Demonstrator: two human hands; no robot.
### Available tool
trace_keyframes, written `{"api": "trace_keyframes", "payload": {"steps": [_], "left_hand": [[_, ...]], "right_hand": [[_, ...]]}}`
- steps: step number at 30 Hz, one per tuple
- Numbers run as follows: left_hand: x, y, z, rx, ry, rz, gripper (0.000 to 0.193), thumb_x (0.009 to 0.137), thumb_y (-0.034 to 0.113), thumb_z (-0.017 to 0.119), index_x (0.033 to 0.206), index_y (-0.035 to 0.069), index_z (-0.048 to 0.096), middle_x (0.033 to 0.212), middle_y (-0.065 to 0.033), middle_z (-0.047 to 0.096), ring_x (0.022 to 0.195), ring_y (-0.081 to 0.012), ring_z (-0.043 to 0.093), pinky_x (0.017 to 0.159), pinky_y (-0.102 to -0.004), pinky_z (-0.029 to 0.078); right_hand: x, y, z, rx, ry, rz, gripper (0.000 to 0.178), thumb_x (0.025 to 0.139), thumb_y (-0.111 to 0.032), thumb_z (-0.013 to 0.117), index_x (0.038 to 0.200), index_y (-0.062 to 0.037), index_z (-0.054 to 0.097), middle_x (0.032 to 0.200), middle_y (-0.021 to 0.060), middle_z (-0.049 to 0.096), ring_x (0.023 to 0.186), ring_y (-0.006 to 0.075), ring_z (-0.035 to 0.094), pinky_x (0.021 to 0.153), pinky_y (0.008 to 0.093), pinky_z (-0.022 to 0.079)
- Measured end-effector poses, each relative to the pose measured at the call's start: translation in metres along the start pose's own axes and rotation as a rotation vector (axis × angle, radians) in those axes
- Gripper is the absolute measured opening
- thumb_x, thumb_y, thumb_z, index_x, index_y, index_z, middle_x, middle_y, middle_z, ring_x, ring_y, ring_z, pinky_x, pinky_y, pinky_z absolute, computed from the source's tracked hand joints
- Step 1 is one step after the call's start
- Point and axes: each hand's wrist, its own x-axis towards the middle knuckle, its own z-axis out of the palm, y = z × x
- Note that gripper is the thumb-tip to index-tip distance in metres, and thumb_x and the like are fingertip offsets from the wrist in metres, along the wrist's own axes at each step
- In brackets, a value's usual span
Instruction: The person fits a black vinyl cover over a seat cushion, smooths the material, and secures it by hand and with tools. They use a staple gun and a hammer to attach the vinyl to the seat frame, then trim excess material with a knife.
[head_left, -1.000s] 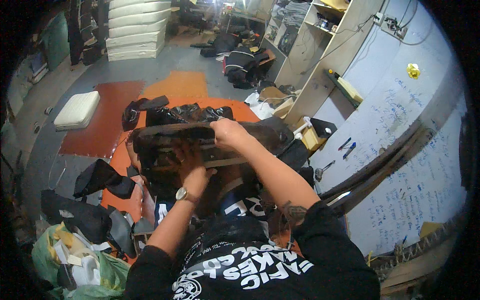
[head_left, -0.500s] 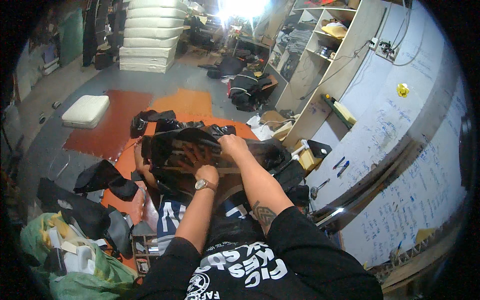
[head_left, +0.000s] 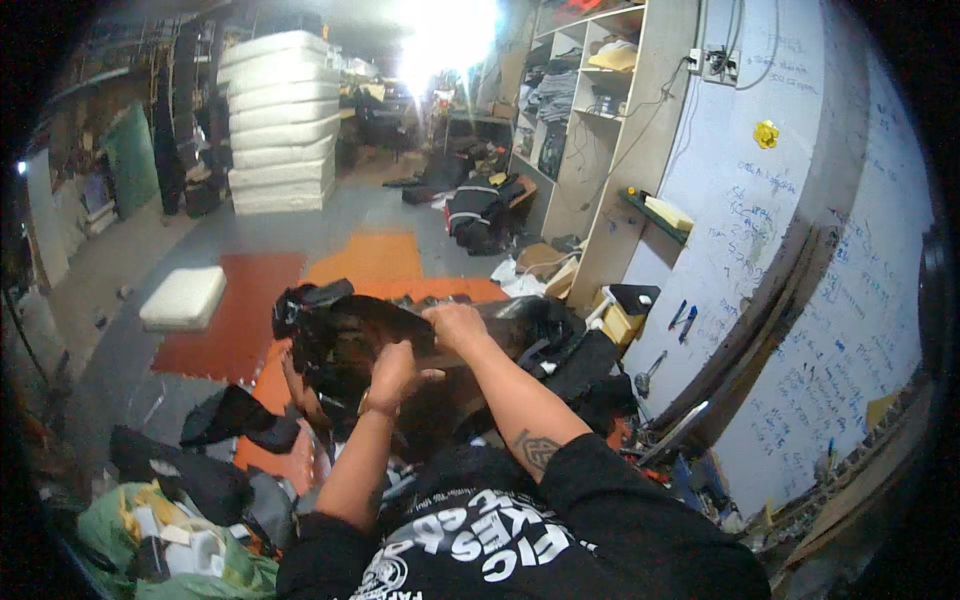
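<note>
Gripping the upper edge of a dark, partly glossy piece (head_left: 345, 335), the right hand (head_left: 455, 328) is curled closed, knuckles uppermost. The left hand (head_left: 396, 368) lies lower and just to its left against the same piece; its fingers are largely hidden, so how far it is open, and whether it has hold of anything, cannot be told. The dark piece lies directly before the person, over orange flooring (head_left: 375, 258). Compared with half a second earlier, when the left fingers were spread flat and visible on the piece, they have gone from sight, while the right hand has kept its hold. The view has also tipped upward: the stack of white blocks (head_left: 282, 130) and the open shelves (head_left: 628, 150) now show more fully. A white cushion (head_left: 184, 298) remains on the floor at left.
</note>
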Motion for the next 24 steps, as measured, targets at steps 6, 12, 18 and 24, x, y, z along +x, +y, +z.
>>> {"api": "trace_keyframes", "payload": {"steps": [6, 12, 18, 24], "left_hand": [[-0.004, 0.045, -0.062, 0.58, 0.839, 0.576, 0.031, 0.097, 0.018, 0.062, 0.125, 0.005, 0.06, 0.117, -0.0129, 0.069, 0.119, -0.0324, 0.065, 0.101, -0.0446, 0.049], [0.035, -0.003, -0.02, 0.158, 0.382, 0.497, 0.033, 0.09, 0.01, 0.066, 0.123, 0.006, 0.062, 0.105, -0.0115, 0.067, 0.106, -0.0324, 0.065, 0.09, -0.0463, 0.05], [0.031, -0.02, -0.018, 0.087, 0.273, 0.622, 0.024, 0.085, 0.01, 0.071, 0.109, 0.008, 0.071, 0.093, -0.0098, 0.064, 0.095, -0.0318, 0.063, 0.083, -0.0436, 0.05], [0.019, -0.026, -0.022, 0.053, 0.171, 0.624, 0.022, 0.086, 0.009, 0.071, 0.108, 0.009, 0.074, 0.091, -0.0092, 0.063, 0.091, -0.0311, 0.062, 0.083, -0.0428, 0.05]], "right_hand": [[-0.01, 0.009, 0.01, 0.209, 0.018, 0.113, 0.019, 0.089, -0.013, 0.067, 0.106, -0.0073, 0.069, 0.108, 0.0198, 0.073, 0.104, 0.0385, 0.072, 0.084, 0.0513, 0.058], [-0.018, -0.003, 0.03, 0.277, 0.263, -0.008, 0.019, 0.086, -0.001, 0.062, 0.105, -0.0042, 0.066, 0.097, 0.0183, 0.072, 0.098, 0.0411, 0.071, 0.082, 0.05, 0.059], [-0.038, 0.004, 0.038, 0.559, 0.408, -0.137, 0.021, 0.082, 0.004, 0.064, 0.1, -0.006, 0.065, 0.102, 0.0165, 0.067, 0.101, 0.0389, 0.067, 0.087, 0.0505, 0.056], [-0.065, 0.006, 0.038, 0.54, 0.529, -0.238, 0.018, 0.085, -0.006, 0.074, 0.104, -0.0089, 0.076, 0.112, 0.0072, 0.071, 0.102, 0.0269, 0.067, 0.092, 0.041, 0.05]]}}
